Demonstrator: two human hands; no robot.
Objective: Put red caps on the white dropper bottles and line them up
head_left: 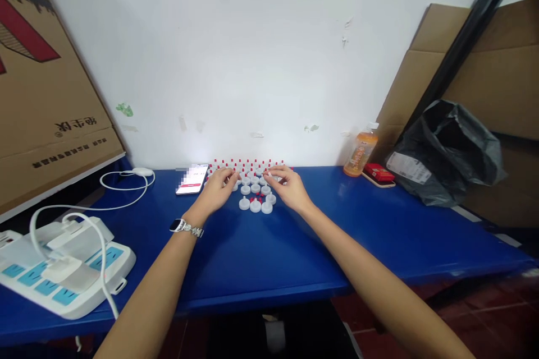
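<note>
Several white nozzle caps with round bases stand upright in a cluster at the table's middle. Behind them are rows of similar white pieces with small red tips. A few loose red tips lie among the front caps. My left hand is at the cluster's left edge, its fingers loosely bent and thumb apart. From the right side my right hand reaches over the caps, its thumb and fingers slightly apart. Contact between fingertips and caps is too small to make out. My hands partly hide the pieces beneath them.
A phone lies left of the caps on the blue table. A white power strip with cables occupies the left front. To the right are an orange drink bottle, a red box and a grey plastic bag.
</note>
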